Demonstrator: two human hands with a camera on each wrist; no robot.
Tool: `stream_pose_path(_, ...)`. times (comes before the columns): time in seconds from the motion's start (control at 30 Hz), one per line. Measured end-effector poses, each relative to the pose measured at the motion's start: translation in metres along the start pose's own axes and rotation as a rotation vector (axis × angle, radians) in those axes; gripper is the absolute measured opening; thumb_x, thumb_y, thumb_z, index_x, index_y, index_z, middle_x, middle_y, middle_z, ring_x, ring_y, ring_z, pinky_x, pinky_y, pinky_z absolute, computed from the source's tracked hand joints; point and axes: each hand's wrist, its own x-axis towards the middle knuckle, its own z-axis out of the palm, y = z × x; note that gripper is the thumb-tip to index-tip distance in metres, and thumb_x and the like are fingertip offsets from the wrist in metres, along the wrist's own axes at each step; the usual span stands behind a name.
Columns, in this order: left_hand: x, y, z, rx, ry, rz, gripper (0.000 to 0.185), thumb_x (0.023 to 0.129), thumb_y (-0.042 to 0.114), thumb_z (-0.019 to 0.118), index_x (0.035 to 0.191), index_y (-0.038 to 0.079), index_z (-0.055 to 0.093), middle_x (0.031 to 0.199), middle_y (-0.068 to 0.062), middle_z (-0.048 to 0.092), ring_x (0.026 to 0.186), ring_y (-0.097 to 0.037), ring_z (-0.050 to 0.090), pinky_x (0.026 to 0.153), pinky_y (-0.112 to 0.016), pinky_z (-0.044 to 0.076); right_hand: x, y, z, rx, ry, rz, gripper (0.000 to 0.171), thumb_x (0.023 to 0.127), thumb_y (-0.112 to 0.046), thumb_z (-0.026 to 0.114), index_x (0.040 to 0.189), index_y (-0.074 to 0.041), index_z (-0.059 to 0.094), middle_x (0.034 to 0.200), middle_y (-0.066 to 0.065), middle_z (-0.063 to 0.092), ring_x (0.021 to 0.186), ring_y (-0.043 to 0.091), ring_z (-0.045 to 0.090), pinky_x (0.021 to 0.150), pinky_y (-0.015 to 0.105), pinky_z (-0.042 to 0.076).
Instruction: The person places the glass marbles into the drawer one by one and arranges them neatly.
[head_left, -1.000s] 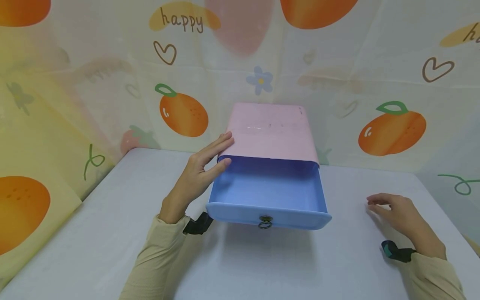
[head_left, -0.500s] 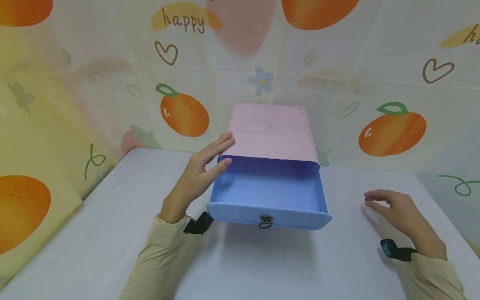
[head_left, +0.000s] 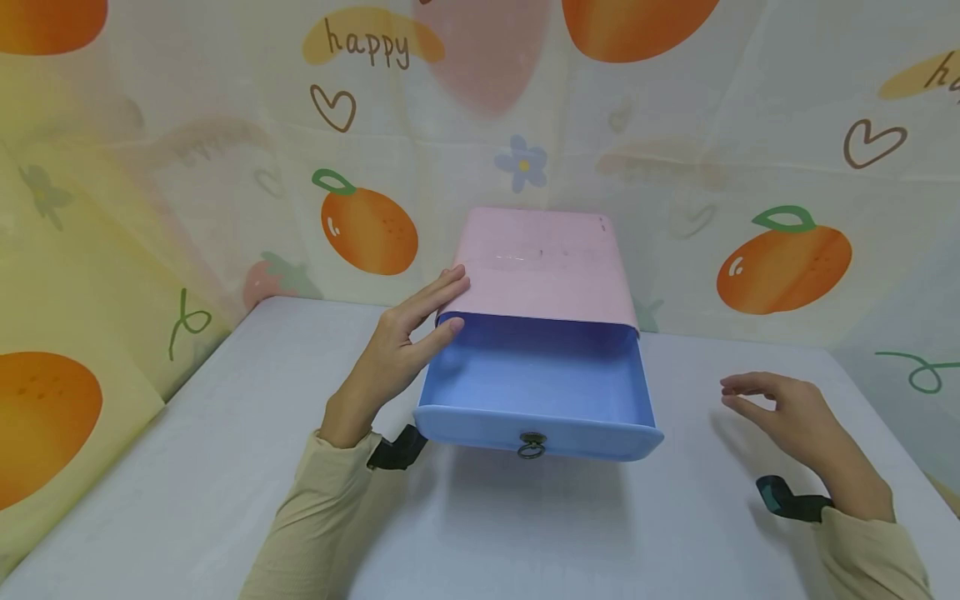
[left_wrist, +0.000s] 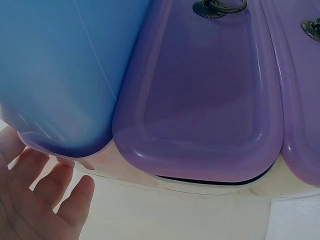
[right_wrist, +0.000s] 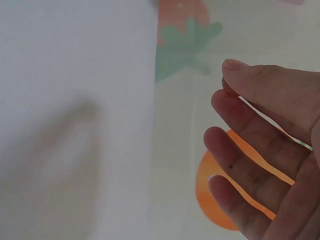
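Observation:
A small pink drawer cabinet [head_left: 543, 262] stands on the white table, its top drawer [head_left: 536, 375] pulled out. That drawer is light blue and bare inside, with a dark ring handle [head_left: 532, 446] on its front. My left hand [head_left: 386, 358] rests against the cabinet's left side, fingers extended over the top edge, thumb by the drawer's left wall. In the left wrist view, further closed drawer fronts [left_wrist: 205, 100] show below the pulled-out one. Right of the cabinet, my right hand [head_left: 787, 417] hovers over the table, fingers loosely bent, thumb close to the index finger, with nothing visible in it.
White cloth covers the tabletop [head_left: 187, 467]. A printed curtain [head_left: 660, 150] with oranges and hearts hangs directly behind the cabinet, and yellow cloth [head_left: 75, 292] lines the left side. A dark strap [head_left: 795, 502] sits on the right wrist.
My right hand has drifted slightly left and up, towards the cabinet. The left hand, cabinet and open drawer stay in place.

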Motion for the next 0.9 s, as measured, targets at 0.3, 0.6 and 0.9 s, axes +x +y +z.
stream_pose_path(0.3,0.000,0.000,0.000,0.001,0.002,0.003,0.049,0.099,0.018,0.059,0.146,0.017,0.050,0.157,0.007,0.041,0.149,-0.008,0.031,0.121,-0.043,0.032,0.000,-0.013,-0.004,0.001,0.025,-0.025,0.032,0.092,-0.016,0.069,0.119,0.002,0.067,0.116,0.027,0.068,0.115,0.050,0.055,0.091,0.070,0.046)
stream_pose_path(0.6,0.000,0.000,0.000,0.001,0.003,-0.001,0.050,0.098,0.017,0.059,0.147,0.017,0.050,0.158,0.006,0.040,0.150,-0.009,0.031,0.121,-0.044,0.031,-0.001,-0.023,-0.008,0.010,0.029,-0.045,0.031,0.092,-0.015,0.070,0.119,0.001,0.067,0.115,0.026,0.069,0.114,0.051,0.057,0.089,0.071,0.047)
stream_pose_path(0.9,0.000,0.000,0.001,0.001,0.005,-0.001,0.049,0.098,0.017,0.059,0.146,0.017,0.050,0.157,0.006,0.041,0.149,-0.008,0.031,0.121,-0.043,0.032,-0.005,-0.032,-0.014,0.015,0.074,-0.076,0.030,0.092,-0.017,0.070,0.117,-0.001,0.069,0.112,0.024,0.071,0.111,0.048,0.060,0.088,0.070,0.048)
